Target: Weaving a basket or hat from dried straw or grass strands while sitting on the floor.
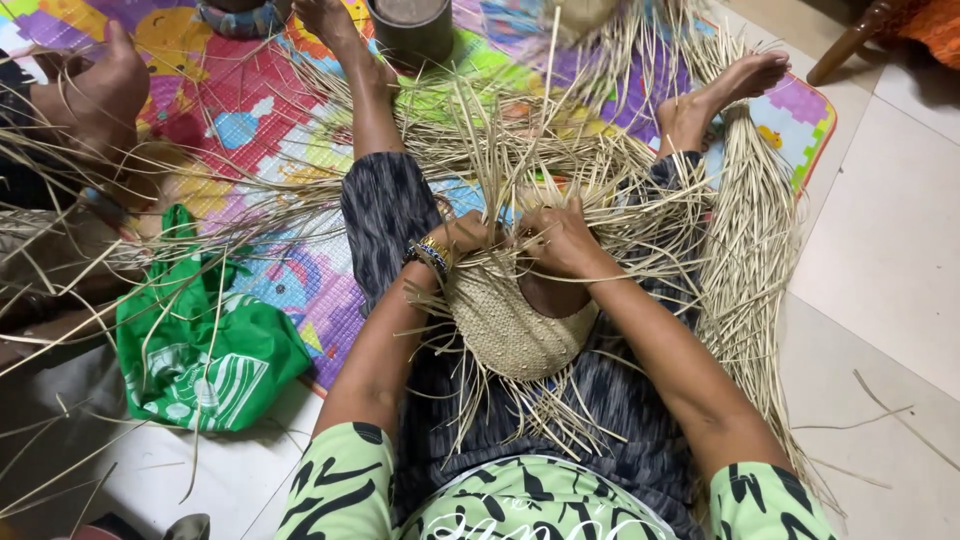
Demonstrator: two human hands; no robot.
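Half-woven straw basket [510, 325] sits in the person's lap, rounded woven bottom toward the camera, loose straw strands [560, 170] fanning out from its rim past the fingers. Left hand [462, 235] clamps the basket's upper left rim, fingers curled tight around strands; gold bracelet [433, 252] on that wrist. Right hand [560, 238] grips the rim just beside the left, fingers closed on strands, knuckles up. The two hands are nearly touching, the basket body just below the fingertips. Beyond the fingers, strands spread over the dark patterned trousers [390, 215] and both bare feet [745, 78]. A thick bundle of straw [750, 250] lies right of the right hand along the tile floor [880, 250]. Under the legs a colourful play mat [250, 110]. Left of the left hand, well apart, a green bag [205, 350]. Far upper left, another person's hand [100, 90] among strands. Dark cylindrical container [410, 30] beyond the feet.
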